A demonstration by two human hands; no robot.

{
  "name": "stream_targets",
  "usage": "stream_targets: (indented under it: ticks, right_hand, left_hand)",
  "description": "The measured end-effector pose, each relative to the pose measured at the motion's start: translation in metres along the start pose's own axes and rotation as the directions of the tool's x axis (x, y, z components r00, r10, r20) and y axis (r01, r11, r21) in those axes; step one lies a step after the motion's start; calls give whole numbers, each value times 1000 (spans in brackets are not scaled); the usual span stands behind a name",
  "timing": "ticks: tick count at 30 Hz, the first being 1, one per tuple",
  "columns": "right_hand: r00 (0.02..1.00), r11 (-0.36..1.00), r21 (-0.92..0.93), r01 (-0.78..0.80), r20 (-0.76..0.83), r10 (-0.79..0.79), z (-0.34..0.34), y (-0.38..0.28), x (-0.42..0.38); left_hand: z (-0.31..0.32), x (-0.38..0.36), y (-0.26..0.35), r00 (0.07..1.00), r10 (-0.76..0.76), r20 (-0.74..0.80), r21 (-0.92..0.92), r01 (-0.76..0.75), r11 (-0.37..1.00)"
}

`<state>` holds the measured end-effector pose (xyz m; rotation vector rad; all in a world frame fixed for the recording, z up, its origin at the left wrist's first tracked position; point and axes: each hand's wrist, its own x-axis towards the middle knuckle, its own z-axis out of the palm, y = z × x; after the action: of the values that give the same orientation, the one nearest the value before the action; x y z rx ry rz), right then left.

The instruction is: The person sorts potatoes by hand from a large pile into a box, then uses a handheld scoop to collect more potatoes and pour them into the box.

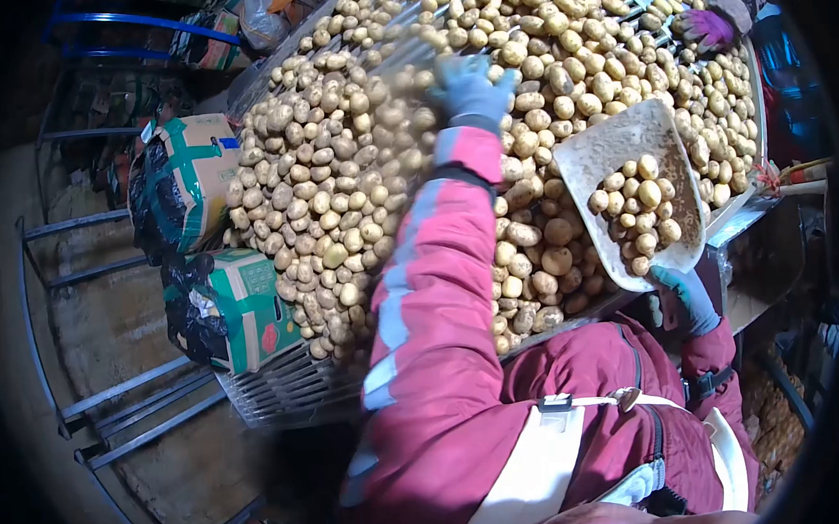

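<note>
My left hand (pixel 476 89), in a blue-grey glove, reaches over the far part of a large heap of potatoes (pixel 326 168). Its fingers look spread and touch the potatoes, with a little motion blur. At the right, my right hand (pixel 685 302), in a teal and grey glove, grips the near end of a pale, dirty scoop (pixel 579 166). Several small potatoes (pixel 649 194) and brown soil lie inside the scoop, which is over the heap.
Slatted metal table (pixel 275 390) under the potatoes. Two cartons (pixel 211 163) (pixel 253 302) with green tape and black plastic stand at its left edge. Blue metal rails (pixel 116 397) are farther left. A co-worker's purple-gloved hand (pixel 709 28) is at the upper right.
</note>
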<state>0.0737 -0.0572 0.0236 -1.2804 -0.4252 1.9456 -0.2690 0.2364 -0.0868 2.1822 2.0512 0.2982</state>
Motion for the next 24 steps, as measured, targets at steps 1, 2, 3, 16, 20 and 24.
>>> stream_targets:
  ticks: [1, 2, 3, 16, 20, 24]
  right_hand:
    - [999, 999, -8, 49, 13, -49, 3, -3, 0]
    - [995, 995, 0, 101, -8, -101, 6, -3, -2]
    - [995, 995, -2, 98, -8, -98, 9, -5, -4]
    - [990, 989, 45, 139, -37, -137, 22, -11, 13]
    - [994, 994, 39, 104, 15, -104, 48, -29, 13]
    - [997, 998, -15, 58, -43, -59, 41, -26, 16]
  left_hand:
    - [-9, -3, 38, 998, 19, 59, -161, -9, 987]
    - [7, -10, 67, 997, 53, 50, -341, -33, 939]
    - [18, -18, 84, 996, 81, 38, -506, -51, 861]
    - [-25, -61, 0, 962, -268, 58, -69, 272, 960]
    - [-3, -51, 54, 993, 110, -45, -493, -117, 862]
    - [-58, -41, 14, 994, -39, -105, -592, -31, 805]
